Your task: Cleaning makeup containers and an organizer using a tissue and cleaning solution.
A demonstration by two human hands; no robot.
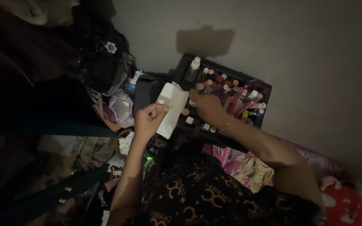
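**Two hands at a black makeup tray**

Two hands work near the centre of the frame. The left hand is closed, pinching a white tissue that hangs just left of the black tray. The right hand reaches into the tray among small bottles and tubes — whether it grips anything cannot be told. A white-capped bottle stands at the tray's upper left corner.
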